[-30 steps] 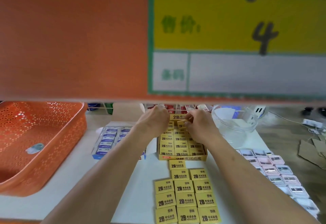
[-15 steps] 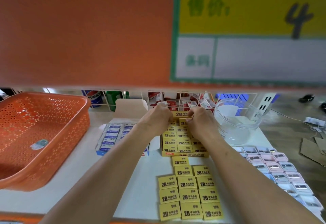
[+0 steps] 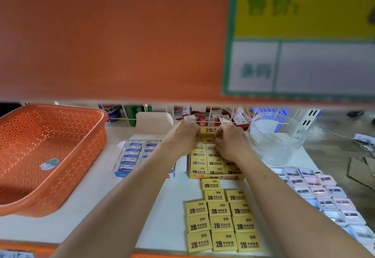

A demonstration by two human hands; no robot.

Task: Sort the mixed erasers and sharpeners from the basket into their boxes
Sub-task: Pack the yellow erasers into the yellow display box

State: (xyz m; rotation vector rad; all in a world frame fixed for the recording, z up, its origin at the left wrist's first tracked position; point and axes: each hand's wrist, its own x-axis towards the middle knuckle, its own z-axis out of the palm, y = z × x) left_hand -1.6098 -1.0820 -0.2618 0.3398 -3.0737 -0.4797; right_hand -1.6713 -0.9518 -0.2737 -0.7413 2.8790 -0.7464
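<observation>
Top half is blocked by a blurry orange board with a yellow price sign (image 3: 121, 34). Under it, on the white table (image 3: 91, 197): an orange perforated plastic basket (image 3: 50, 156) on the left, a blue-and-white eraser box (image 3: 132, 156) beside it, a clear round plastic jar (image 3: 276, 136) back right, and glossy pastel sharpeners (image 3: 324, 192) in rows along the right edge.

The left hand (image 3: 182, 138) and right hand (image 3: 229, 144) sit close together at the far end of the yellow cardboard box of 2B erasers (image 3: 215, 175). Their fingers are curled, but the tips are hidden, so I can't tell what they pinch. Loose flat yellow 2B erasers (image 3: 221, 225) lie in neat rows in front of the box.
</observation>
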